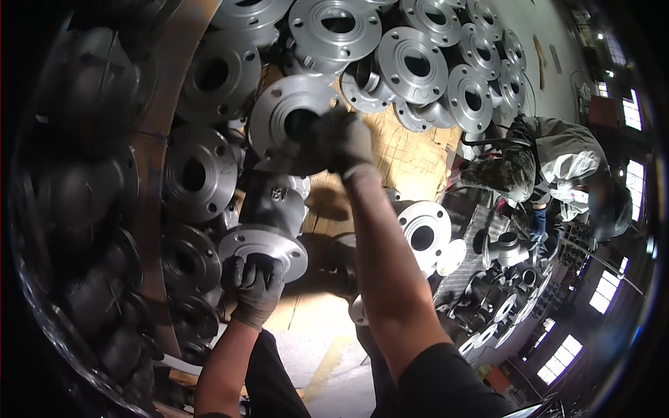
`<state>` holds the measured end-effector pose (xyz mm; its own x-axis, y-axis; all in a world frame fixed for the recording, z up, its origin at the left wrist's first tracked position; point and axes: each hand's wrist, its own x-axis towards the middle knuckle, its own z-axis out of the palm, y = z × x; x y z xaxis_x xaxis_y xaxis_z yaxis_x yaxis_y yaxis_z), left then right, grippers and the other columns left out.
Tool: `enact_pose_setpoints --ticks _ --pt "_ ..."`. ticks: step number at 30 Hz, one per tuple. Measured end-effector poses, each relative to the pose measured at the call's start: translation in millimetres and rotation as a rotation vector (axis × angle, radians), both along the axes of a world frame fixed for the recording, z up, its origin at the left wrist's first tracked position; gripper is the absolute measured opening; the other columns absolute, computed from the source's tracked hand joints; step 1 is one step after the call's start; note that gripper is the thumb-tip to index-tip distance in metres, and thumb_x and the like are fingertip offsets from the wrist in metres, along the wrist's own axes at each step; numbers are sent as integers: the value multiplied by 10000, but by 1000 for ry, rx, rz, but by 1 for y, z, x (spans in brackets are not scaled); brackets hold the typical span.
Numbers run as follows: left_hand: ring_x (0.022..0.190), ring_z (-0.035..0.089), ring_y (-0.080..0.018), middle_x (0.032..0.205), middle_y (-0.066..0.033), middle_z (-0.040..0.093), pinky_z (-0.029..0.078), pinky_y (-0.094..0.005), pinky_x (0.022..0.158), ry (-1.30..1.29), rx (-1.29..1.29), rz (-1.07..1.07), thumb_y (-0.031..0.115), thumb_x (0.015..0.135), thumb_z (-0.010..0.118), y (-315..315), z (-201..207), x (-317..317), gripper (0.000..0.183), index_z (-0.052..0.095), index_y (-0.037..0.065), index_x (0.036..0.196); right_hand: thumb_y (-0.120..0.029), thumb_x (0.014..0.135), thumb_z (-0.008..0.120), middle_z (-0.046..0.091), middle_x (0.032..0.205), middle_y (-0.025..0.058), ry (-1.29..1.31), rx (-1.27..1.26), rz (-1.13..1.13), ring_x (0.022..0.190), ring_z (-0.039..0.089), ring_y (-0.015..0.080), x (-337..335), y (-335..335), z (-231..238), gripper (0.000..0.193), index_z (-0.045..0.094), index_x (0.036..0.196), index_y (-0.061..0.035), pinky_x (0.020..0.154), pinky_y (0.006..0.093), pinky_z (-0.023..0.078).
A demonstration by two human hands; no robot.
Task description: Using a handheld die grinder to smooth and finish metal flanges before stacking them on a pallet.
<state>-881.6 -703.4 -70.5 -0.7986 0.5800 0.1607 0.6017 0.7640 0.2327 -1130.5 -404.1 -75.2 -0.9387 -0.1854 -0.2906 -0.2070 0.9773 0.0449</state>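
My left hand point(258, 291), in a grey work glove, has its fingers hooked into the bore of a round flange. That flange is the near end of a grey flanged pipe casting point(273, 202), which has raised marks on its body. My right hand point(350, 143), also gloved, is farther off and blurred. Its fingers are curled in beside the bore of a large grey flange point(268, 111). What they grip there is dark and smeared, and I cannot tell whether this flange belongs to the same casting.
Several flanged castings point(338, 24) crowd the far side on brown cardboard point(411, 150). A bent brown board point(150, 174) divides off darker castings point(90, 70) at left. Another casting point(422, 237) lies right of my right forearm. At right a person point(557, 157) bends near more parts point(507, 249).
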Motion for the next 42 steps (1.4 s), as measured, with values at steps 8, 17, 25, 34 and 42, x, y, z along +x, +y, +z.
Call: enact_pose_setpoints --ticks 8,17,25,34,42 --pt "1321 522 -475 1254 -236 628 371 -739 1208 -31 -26 -23 290 803 845 -3 -12 0 688 632 132 1438 -322 918 706 784 1128 162 280 -600 -422 1088 741 384 -22 9 -9 281 778 1053 -87 940 461 577" --pt "1324 519 -531 1257 -257 634 363 -741 1208 -112 -22 -3 308 834 814 2 -8 -1 629 659 131 1417 -238 809 872 834 940 161 289 -999 -873 864 802 210 0 -7 14 315 817 983 20 810 343 611" --pt "1309 554 -479 1270 -253 650 349 -707 1241 -128 -44 -15 283 827 817 16 18 -25 655 652 74 1426 -253 832 858 835 861 86 384 -1013 -1062 778 780 190 6 -20 0 263 859 939 -13 785 342 604" --pt "1348 566 -475 1446 -261 601 384 -632 1230 -207 -26 -41 148 869 799 80 27 -107 740 549 34 1556 -331 843 821 852 944 125 311 -1087 -1077 895 817 242 -6 8 4 324 864 963 -33 860 352 609" --pt "1308 664 -372 1433 -206 652 548 -502 1094 -594 507 96 106 906 851 70 66 -164 652 583 6 1492 -473 908 786 769 831 226 266 -828 -787 852 763 426 3 11 6 518 767 789 31 831 482 593"
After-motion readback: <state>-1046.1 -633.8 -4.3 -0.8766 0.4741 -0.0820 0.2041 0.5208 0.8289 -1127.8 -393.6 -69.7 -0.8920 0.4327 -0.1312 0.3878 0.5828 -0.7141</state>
